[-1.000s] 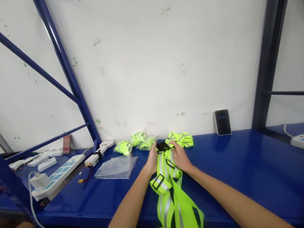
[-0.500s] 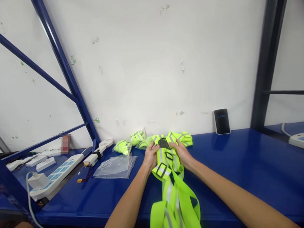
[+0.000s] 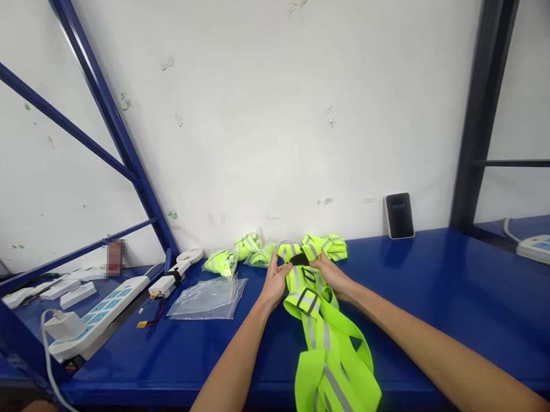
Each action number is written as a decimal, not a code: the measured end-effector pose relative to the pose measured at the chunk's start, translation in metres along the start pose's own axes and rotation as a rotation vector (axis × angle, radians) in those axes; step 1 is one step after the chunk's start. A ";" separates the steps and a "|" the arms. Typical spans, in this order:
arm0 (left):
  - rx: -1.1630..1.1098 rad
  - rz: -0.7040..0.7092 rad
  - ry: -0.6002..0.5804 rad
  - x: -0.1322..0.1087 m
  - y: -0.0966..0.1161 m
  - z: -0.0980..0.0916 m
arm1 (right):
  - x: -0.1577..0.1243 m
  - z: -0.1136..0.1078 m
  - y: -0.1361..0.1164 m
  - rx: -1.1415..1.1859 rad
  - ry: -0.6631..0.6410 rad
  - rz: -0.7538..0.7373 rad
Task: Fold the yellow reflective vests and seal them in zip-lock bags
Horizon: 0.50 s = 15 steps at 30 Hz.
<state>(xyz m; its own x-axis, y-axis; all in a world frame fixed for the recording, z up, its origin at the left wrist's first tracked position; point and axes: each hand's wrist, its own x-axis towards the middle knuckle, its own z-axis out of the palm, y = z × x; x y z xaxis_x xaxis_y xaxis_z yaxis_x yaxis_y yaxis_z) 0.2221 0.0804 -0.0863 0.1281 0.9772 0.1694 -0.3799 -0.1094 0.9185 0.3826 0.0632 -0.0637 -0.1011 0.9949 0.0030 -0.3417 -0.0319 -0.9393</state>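
Observation:
A neon-yellow reflective strap vest with grey stripes and black buckles lies on the blue shelf and hangs over its front edge. My left hand pinches its upper end from the left, thumb on top near a black patch. My right hand grips the same end from the right, fingers curled over the straps. A black rectangular buckle sits just below both hands.
Several folded neon vests, some in bags, lie against the white wall. An empty clear zip bag lies left of my hands. Further left are a small white fan, a power strip and cables. A dark phone-like device leans on the wall.
The vest has been pulled further onto the shelf and spread; the buckle has moved up and right, and the hanging loops have swung right. Both hands stayed at its upper end.

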 end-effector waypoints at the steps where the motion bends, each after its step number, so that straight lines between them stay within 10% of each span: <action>1: -0.040 0.000 -0.001 -0.001 0.001 0.002 | 0.000 -0.001 0.000 -0.032 0.005 -0.021; 15: -0.112 -0.078 0.037 -0.003 0.012 0.013 | 0.014 -0.016 0.012 -0.566 0.052 -0.460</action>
<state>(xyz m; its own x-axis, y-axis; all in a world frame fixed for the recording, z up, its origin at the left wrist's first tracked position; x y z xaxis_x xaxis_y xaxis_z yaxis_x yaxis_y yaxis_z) 0.2292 0.0738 -0.0714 0.1281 0.9882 0.0842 -0.4701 -0.0143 0.8825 0.3923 0.0784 -0.0803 -0.0142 0.8996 0.4365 0.1982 0.4304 -0.8806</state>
